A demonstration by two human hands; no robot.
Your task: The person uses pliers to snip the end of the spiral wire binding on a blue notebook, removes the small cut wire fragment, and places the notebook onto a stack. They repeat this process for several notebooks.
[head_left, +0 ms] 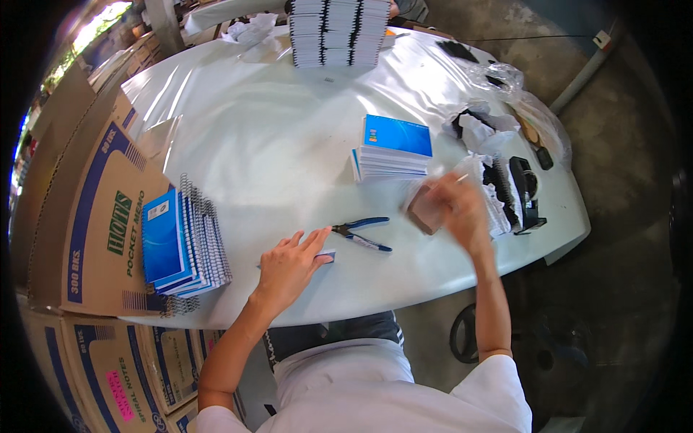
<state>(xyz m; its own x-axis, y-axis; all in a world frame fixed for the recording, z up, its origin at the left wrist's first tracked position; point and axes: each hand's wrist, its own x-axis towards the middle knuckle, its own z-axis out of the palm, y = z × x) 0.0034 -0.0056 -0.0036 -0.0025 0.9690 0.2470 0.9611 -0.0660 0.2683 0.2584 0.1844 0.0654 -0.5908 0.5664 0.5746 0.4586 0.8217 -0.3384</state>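
Left hand (286, 267) palm down by the near edge of the white, smooth-topped table (278, 155). Fingers extended, thumb spread away; underneath, a thin blue-and-white piece (329, 255), mostly covered. Cannot tell how firmly it is pressed. Just beyond the fingertips: dark pliers with blue handles (364, 234), handles spread, pointing toward the right edge.

Right hand (460, 204) motion-blurred, fingers bent, over a brown, block-shaped object (421, 211) toward the near right corner. Grip and contact cannot be told.

Farther in from the near edge, a stack of blue-covered, white-paged booklets (396, 148). At the left edge, blue-covered, spiral-bound notebooks (173, 242) piled beside a tan cardboard box with blue bands (97, 224).
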